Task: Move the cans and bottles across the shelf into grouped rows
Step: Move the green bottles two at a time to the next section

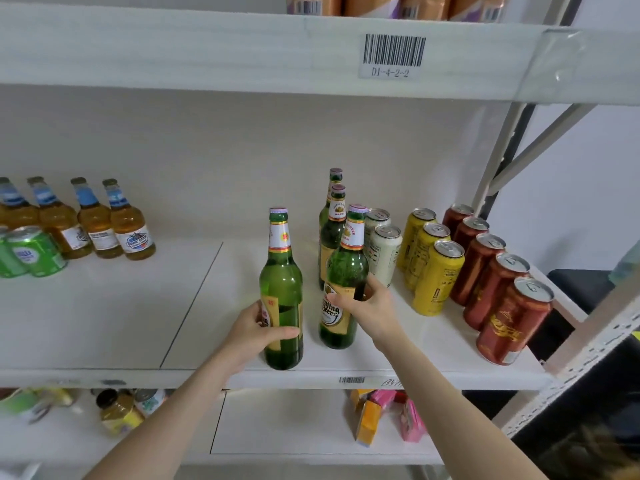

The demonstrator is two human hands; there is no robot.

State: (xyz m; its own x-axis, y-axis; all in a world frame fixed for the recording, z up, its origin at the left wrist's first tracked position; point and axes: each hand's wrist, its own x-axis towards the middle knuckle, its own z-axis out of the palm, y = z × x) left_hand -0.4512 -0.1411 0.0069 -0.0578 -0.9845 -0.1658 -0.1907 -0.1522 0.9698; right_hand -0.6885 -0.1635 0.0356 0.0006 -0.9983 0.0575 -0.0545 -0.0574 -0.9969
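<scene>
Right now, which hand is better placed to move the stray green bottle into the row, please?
Left, probably: the left hand grips the stray bottle; the right hand holds the row's front bottle.

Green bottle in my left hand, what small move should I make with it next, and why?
Probably slide the green bottle right and slightly back, beside the front bottle that your right hand holds. Your left hand grips it near the front edge of the shelf, apart from the other green bottles, so it isn't grouped yet.

The white shelf (104,323) carries green bottles (281,289), amber bottles (133,230) and rows of cans (438,275).
</scene>
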